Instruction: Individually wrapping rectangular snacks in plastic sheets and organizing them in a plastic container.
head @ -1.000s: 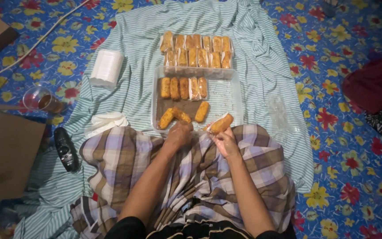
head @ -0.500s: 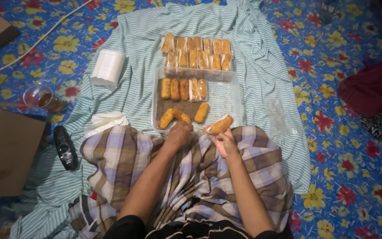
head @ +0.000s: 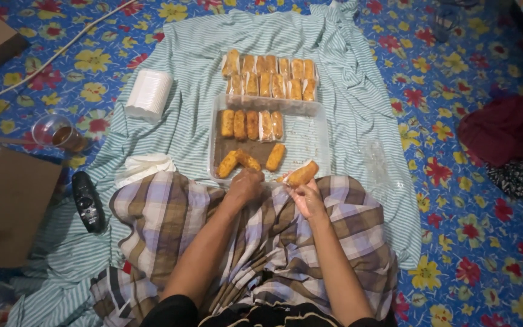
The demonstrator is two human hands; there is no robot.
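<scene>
Blue floral floor mat; striped green cloth over it; cardboard boxes left.

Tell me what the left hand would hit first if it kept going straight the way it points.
Probably the fried roll lying just ahead of the left hand in the clear tray; the picture does not show whether they already touch.

Striped green-and-white cloth spread over a blue floral mat; far left, a stack of white cups lying on its side; left, a glass of brown drink, cardboard box and black remote; right, dark red cloth.
</scene>
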